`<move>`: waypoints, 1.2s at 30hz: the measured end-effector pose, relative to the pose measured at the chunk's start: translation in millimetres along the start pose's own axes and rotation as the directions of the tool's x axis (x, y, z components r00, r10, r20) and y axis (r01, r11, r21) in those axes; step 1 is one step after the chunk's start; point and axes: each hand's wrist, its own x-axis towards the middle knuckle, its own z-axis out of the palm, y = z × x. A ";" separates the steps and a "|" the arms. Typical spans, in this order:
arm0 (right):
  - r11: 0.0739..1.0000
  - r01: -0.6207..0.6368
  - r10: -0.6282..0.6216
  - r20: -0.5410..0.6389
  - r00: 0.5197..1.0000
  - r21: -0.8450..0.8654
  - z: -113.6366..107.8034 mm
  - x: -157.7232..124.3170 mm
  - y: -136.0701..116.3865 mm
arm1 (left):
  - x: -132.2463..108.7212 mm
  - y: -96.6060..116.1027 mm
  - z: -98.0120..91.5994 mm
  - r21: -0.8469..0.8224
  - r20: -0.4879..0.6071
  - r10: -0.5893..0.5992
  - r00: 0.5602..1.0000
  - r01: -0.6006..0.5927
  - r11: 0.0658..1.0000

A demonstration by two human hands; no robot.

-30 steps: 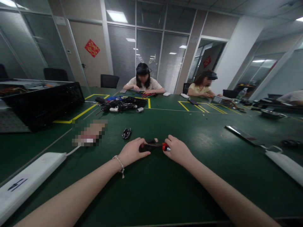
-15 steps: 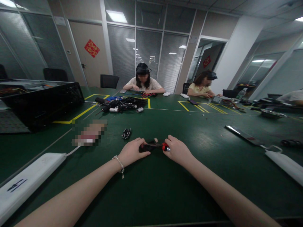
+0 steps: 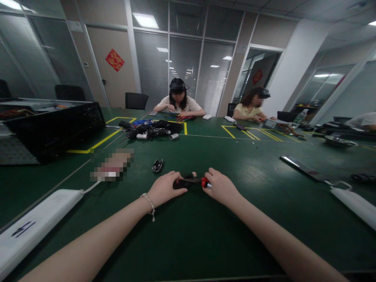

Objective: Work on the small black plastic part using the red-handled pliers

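My left hand is closed around a dark black part low over the table, thumb in front and fingers behind. My right hand grips a red-handled tool with a silvery section; its thin shaft points left and meets the black part. Whether it is a screwdriver or a blade I cannot tell. Just behind the black part shows a small pale piece. A small black-and-silver component lies beyond my left hand.
A black computer case stands at left, with a pile of black cables and parts behind. White power strips lie on both sides of the green table. A phone rests at right. Two people sit opposite.
Almost nothing differs. Both hands keep the same hold on the black part and the red-handled tool; the whole view has shifted very slightly.
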 end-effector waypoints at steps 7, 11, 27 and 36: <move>1.000 -0.019 0.019 0.012 1.000 0.012 -2.8 -1.1 -0.5 | -0.1 1.8 -1.3 -0.007 0.017 -0.018 1.000 0.018 1.000; 1.000 -0.005 0.005 0.007 1.000 0.023 -2.2 -0.3 -0.8 | 0.1 1.9 -1.3 0.000 0.024 -0.029 0.999 0.029 1.000; 1.000 0.010 -0.010 -0.021 1.000 -0.009 1.5 -0.3 0.6 | 0.6 -0.5 0.0 0.017 0.011 0.000 1.000 -0.001 1.000; 1.000 -0.008 0.008 -0.011 1.000 0.021 1.1 -0.7 1.5 | 0.2 -0.5 -0.9 0.002 0.017 -0.005 1.000 0.005 1.000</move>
